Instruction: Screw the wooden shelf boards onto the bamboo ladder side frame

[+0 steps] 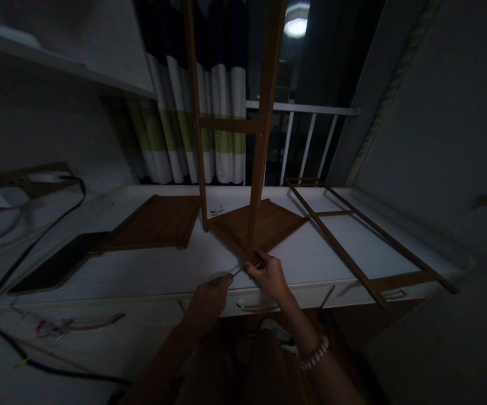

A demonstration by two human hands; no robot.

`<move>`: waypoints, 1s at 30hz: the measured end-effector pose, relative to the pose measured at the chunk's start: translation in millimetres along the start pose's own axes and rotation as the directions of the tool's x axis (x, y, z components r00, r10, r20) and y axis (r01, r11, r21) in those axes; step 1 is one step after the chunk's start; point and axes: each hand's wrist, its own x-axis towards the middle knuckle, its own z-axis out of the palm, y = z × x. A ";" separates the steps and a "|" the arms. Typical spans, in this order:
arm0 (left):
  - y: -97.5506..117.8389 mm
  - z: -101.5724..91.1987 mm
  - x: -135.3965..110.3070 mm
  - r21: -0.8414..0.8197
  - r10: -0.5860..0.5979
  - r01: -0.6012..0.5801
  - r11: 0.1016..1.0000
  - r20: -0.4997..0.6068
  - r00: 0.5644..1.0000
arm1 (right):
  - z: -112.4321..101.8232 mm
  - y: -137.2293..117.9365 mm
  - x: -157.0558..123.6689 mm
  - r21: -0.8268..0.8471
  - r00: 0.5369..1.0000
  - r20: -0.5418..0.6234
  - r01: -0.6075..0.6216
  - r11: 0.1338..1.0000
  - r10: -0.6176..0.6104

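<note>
A brown wooden ladder-shaped frame (264, 129) stands upright on a wooden shelf board (275, 222) on a white desk (175, 267). My right hand (268, 275) is pinched at the foot of the frame's near post, where post and board meet. My left hand (211, 295) is closed on a thin dark tool (238, 271) that points toward that joint. The tool's tip is hidden by my right fingers. The room is dim.
A second wooden board (154, 222) lies flat at the left, a second ladder frame (353, 230) flat at the right. Small screws (217, 211) lie by the far post. A dark flat slab (57, 261) and black cable (32, 242) lie left. Striped curtain and white railing stand behind.
</note>
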 end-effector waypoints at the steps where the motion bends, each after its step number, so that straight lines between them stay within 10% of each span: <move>1: 0.7 0.3 -0.8 0.012 0.003 -0.003 1.000 -0.001 1.000 | 0.1 -0.1 -0.1 -0.001 1.000 -0.002 0.001 1.000 -0.001; 13: 9.2 3.5 3.5 -0.384 -0.320 0.305 0.871 0.027 0.947 | -0.4 0.5 0.1 0.016 1.000 0.005 0.012 1.000 -0.012; 30: 11.5 9.3 -1.8 -0.312 -0.245 0.194 0.930 -0.133 0.960 | -0.5 -0.3 0.0 -0.002 1.000 0.003 0.006 1.000 -0.006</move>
